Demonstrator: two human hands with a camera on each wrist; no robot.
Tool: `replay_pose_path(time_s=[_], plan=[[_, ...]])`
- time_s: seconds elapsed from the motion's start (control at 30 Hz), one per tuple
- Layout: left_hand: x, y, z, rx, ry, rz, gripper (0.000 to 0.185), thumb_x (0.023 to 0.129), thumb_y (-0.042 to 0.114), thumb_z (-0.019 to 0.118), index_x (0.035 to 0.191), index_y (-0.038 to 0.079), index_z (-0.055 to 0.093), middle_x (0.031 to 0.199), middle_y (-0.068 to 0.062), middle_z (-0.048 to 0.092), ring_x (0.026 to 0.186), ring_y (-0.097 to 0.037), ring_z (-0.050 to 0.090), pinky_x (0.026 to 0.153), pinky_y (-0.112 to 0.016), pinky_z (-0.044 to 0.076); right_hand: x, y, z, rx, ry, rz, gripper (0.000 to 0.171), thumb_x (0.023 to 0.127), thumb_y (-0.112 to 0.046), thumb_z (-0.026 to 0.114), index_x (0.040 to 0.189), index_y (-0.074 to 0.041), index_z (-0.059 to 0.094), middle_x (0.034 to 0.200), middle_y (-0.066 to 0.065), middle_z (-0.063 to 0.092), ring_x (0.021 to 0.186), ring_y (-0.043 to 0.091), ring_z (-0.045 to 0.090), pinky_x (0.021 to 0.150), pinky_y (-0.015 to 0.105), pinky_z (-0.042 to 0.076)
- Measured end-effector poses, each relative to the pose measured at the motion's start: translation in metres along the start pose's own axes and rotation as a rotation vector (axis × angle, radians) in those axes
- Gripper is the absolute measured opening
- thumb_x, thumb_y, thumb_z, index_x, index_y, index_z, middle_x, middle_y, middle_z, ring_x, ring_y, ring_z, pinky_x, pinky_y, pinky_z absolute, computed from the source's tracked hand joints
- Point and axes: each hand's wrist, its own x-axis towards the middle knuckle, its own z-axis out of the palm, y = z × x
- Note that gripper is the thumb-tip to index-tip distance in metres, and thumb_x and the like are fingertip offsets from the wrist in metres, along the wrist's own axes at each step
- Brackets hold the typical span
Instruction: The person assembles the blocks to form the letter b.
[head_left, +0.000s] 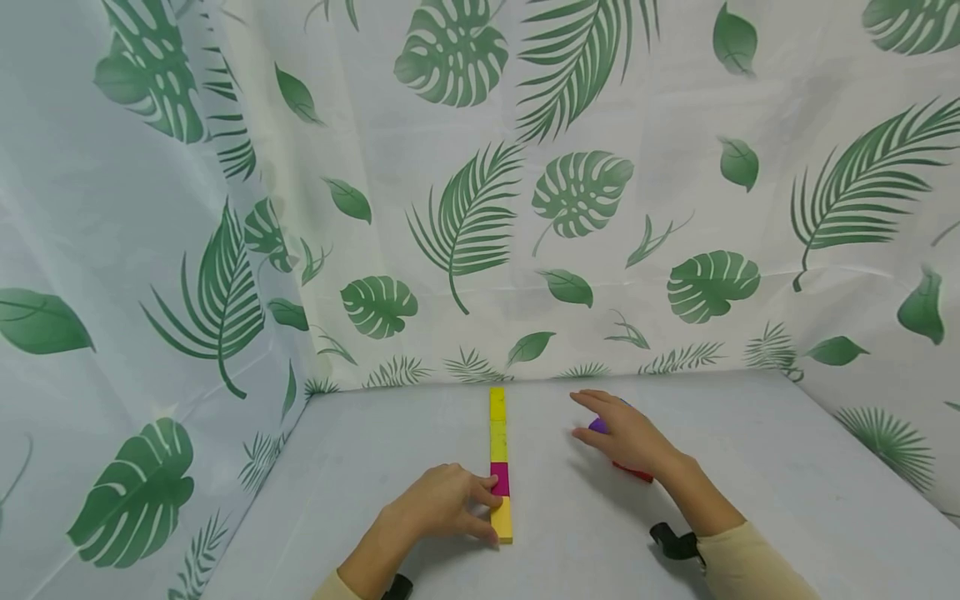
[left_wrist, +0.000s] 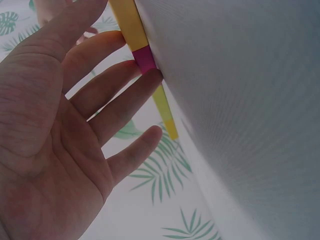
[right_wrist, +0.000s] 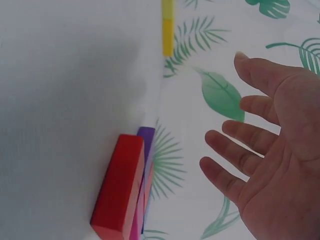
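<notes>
The row (head_left: 498,442) lies on the table (head_left: 360,450), its long axis running away from the person toward the curtain (head_left: 660,83), orange block (head_left: 506,521) nearest. The left hand (head_left: 442,502), fingers apart and fairly straight, touches its left side around the magenta block (head_left: 503,473). The right hand (head_left: 633,435), spread, hovers well right of the row, partly hiding the red block (right_wrist: 117,190) and purple block (right_wrist: 146,133); slivers behind these are hard to make out

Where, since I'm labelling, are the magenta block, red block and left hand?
Magenta block (head_left: 502,477), head view, its upper face.
Red block (right_wrist: 115,185), right wrist view, its broad face.
Left hand (head_left: 444,503), head view, its back.
</notes>
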Motion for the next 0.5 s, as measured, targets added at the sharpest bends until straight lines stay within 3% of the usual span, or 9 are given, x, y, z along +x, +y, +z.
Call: replay_pose_path(time_s=[0.5], plan=[[0.000, 0.000, 0.000, 0.012, 0.002, -0.007, 0.056, 0.066, 0.065, 0.074, 0.114, 0.036, 0.069, 0.128, 0.012, 0.060, 0.119, -0.009, 0.056, 0.096, -0.037, 0.046, -0.005, 0.009, -0.015, 0.021, -0.045, 0.010, 0.063, 0.088, -0.037, 0.069, 0.143, -0.016, 0.047, 0.139, 0.008, 0.051, 0.126, 0.032, 0.048, 0.096, 0.053, 0.045]])
